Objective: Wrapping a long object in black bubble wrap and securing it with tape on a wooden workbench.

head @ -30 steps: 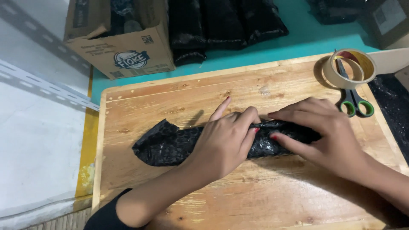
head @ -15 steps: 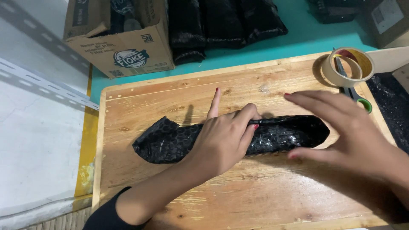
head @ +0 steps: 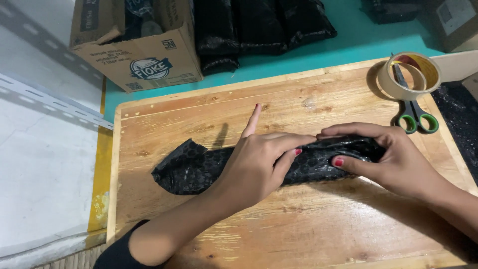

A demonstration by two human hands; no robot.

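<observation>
A roll (head: 318, 160) of black bubble wrap lies across the middle of a wooden board (head: 279, 229), long side running left to right. Its left end is not rolled: a flat flap (head: 184, 167) of the same wrap lies spread on the board there.

The left hand (head: 259, 167) presses down on the middle of the roll. Its palm covers the wrap, the thumb lies along the front side, and the index finger (head: 251, 122) points away from the person, straight and resting on the board. The right hand (head: 386, 154) is closed around the right end of the roll, with the fingers over the top and the thumb on the near side. Both hands hold this same roll, and their fingertips nearly meet on top of it.

At the far right corner of the board stands a ring of tan tape (head: 409, 74). Scissors (head: 413, 112) with green handles lie with the blades through the ring and the handles toward the person. More black wrap (head: 460, 119) lies at the right edge of the board.

Behind the board is a teal surface (head: 348, 47). On it stand an open cardboard box (head: 144, 55) at the left and several black packages (head: 259, 25) beside the box.
</observation>
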